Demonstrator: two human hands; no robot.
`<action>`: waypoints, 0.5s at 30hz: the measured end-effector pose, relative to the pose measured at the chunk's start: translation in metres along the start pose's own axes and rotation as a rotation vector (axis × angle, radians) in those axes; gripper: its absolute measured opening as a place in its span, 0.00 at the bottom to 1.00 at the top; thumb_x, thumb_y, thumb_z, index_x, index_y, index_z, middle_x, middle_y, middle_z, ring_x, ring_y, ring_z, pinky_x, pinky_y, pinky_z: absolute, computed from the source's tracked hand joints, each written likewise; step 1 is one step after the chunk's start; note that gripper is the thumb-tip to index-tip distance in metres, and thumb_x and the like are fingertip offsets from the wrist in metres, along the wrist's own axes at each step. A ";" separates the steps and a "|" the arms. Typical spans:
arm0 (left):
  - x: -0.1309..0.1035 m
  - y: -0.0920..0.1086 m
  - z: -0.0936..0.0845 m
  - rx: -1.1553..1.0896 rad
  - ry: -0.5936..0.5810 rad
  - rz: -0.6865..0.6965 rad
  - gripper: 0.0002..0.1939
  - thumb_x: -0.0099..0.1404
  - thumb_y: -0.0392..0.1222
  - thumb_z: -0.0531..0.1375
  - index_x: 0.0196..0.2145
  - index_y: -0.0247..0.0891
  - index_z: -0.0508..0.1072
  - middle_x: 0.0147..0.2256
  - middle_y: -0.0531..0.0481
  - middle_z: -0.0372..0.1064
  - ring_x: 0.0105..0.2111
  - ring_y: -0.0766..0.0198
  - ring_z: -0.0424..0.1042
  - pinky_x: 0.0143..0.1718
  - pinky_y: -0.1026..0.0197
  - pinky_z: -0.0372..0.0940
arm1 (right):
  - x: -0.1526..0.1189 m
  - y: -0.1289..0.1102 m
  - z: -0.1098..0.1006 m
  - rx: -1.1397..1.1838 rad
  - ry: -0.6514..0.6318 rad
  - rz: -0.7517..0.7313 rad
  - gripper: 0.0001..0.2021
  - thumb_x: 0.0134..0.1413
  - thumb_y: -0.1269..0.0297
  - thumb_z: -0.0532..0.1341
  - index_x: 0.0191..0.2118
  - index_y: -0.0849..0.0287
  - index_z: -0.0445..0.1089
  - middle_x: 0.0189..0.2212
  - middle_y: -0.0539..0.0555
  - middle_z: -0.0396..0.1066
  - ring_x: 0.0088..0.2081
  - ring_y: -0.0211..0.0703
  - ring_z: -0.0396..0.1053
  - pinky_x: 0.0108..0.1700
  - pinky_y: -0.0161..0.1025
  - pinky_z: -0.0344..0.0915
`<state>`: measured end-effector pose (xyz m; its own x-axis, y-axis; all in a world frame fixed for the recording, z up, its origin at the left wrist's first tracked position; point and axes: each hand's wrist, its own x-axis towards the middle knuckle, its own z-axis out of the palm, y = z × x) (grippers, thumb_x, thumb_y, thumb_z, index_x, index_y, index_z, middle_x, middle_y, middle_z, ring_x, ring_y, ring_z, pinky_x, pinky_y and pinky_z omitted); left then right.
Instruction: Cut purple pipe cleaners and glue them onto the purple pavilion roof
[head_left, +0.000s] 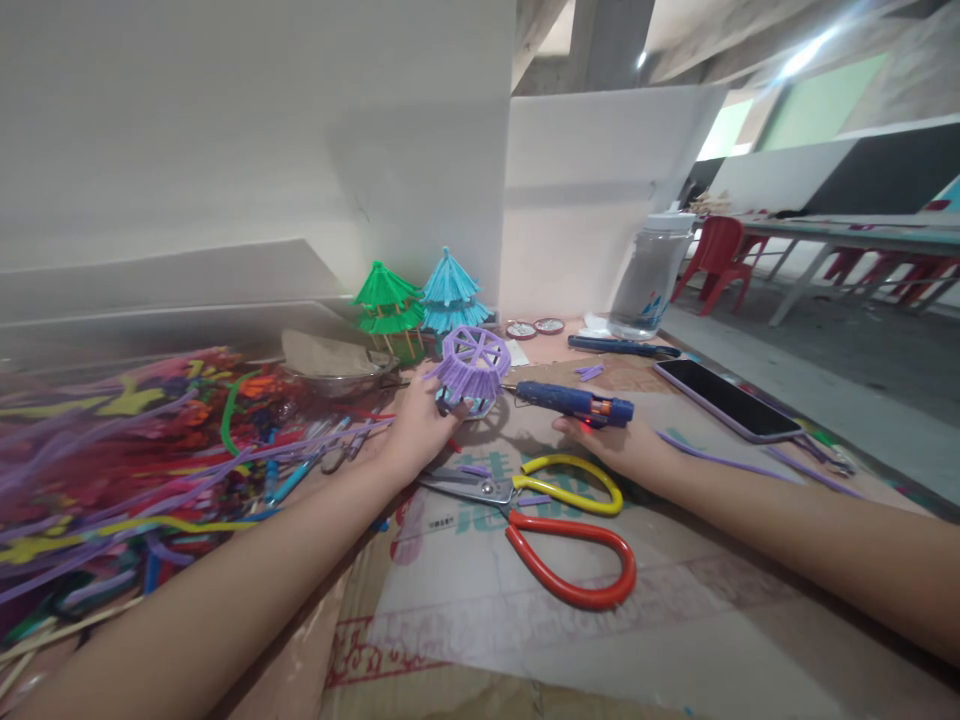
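Note:
My left hand is closed around the lower left side of a small purple pavilion model, which has a spoked, open top ring and a fringed roof. In my right hand is a dark blue hot glue gun, its nozzle pointing left at the model's right edge; whether the tip touches cannot be made out. A red light glows under the gun's body. Below both hands lie large scissors with one yellow and one red handle. Green and light blue roofed models stand behind.
Tangled pipe cleaners fill the left side, near a bowl. A water bottle, a utility knife and a phone are at right. Cardboard covers the tabletop; a white panel rises behind.

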<state>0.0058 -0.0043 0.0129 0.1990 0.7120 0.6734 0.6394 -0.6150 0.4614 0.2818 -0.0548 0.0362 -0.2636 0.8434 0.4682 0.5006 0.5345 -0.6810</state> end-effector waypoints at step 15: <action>-0.003 0.003 -0.002 0.015 -0.025 0.017 0.18 0.62 0.40 0.62 0.50 0.37 0.71 0.54 0.38 0.64 0.59 0.48 0.64 0.61 0.44 0.61 | 0.000 -0.011 -0.002 -0.030 0.077 -0.042 0.14 0.55 0.49 0.64 0.29 0.52 0.65 0.25 0.50 0.71 0.28 0.46 0.71 0.31 0.44 0.72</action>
<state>0.0054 -0.0087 0.0139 0.2284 0.7099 0.6662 0.6467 -0.6221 0.4412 0.2781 -0.0610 0.0453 -0.2212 0.8128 0.5389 0.5152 0.5666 -0.6431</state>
